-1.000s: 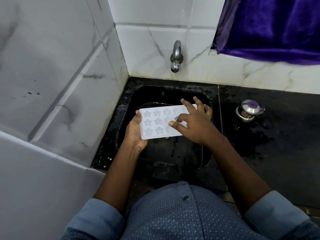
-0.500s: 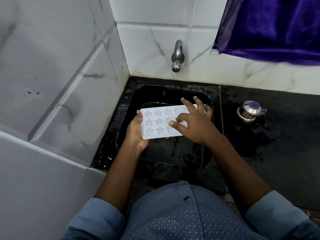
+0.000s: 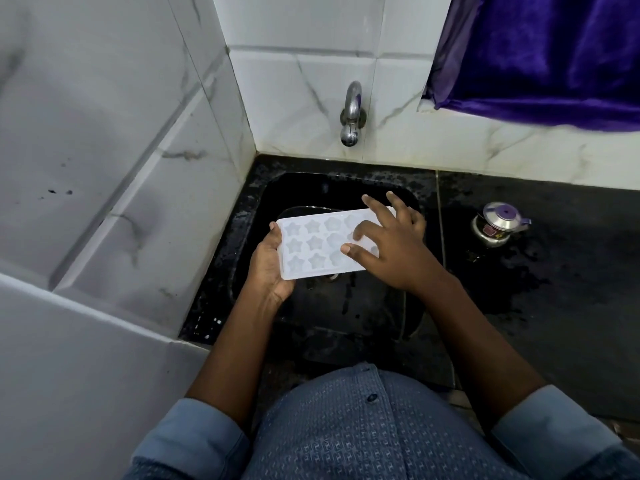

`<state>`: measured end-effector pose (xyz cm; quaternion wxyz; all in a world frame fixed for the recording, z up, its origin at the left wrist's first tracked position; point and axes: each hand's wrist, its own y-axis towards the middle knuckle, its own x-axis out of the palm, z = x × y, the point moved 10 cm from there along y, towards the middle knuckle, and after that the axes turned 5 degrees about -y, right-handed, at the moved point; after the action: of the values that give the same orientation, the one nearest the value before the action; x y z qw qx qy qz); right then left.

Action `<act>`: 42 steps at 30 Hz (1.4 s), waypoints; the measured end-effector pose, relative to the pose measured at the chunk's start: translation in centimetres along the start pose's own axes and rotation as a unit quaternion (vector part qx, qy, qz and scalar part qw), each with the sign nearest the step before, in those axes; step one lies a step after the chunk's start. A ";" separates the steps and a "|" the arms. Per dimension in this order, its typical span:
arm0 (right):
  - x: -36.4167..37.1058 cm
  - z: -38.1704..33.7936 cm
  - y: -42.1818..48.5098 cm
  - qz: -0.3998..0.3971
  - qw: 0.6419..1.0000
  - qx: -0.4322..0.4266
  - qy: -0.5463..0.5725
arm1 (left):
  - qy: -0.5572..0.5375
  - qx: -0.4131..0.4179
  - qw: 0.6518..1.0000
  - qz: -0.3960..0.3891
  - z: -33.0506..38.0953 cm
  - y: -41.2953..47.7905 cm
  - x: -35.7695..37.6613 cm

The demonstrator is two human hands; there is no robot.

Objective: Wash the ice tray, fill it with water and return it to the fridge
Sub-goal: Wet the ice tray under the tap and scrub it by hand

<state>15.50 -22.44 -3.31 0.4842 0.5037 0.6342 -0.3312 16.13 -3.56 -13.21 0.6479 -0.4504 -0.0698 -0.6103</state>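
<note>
Head view shows your left hand (image 3: 268,268) cupped under the near-left end of the ice tray (image 3: 320,244), thumb along its short edge, gripping it. Your right hand (image 3: 388,247) lies on the tray's right half, fingers spread, thumb pressing the top. You hold the tray level over the black sink (image 3: 249,216), short of the tap (image 3: 351,114).

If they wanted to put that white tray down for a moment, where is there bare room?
The dark counter right of the sink is bare in front of the small steel pot, though wet. The strip between that pot and the tiled wall is narrow. Both hands, left hand and right hand, and the ice tray crowd the sink.
</note>
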 end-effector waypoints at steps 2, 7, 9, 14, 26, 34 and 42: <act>-0.8 0.8 -0.3 0.028 0.999 0.000 -0.016 | 0.003 0.004 1.000 0.006 0.2 -0.1 -0.1; -2.1 3.8 -1.3 0.050 0.997 0.040 -0.030 | 0.001 0.012 1.000 0.028 0.7 -0.2 -0.5; -1.9 4.2 -1.6 0.040 0.998 0.038 -0.037 | 0.002 0.015 0.999 0.030 0.8 -0.3 -0.4; -1.6 4.1 -1.8 0.039 0.998 0.037 -0.035 | 0.009 0.016 1.000 0.024 0.7 -0.1 -0.1; -1.1 2.7 -1.8 0.003 0.998 0.049 -0.035 | 0.012 0.004 1.000 0.000 0.4 -0.4 0.4; -1.0 2.7 -1.8 0.001 0.998 0.062 -0.027 | 0.020 0.008 1.000 0.002 0.2 -0.7 0.6; -0.9 3.2 -1.9 0.004 0.997 0.070 -0.022 | 0.028 0.010 1.000 0.000 0.0 -0.1 0.5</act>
<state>14.56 -26.19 -3.61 0.4629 0.5312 0.5967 -0.3840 16.10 -3.93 -12.85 0.6536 -0.4268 -0.0577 -0.6223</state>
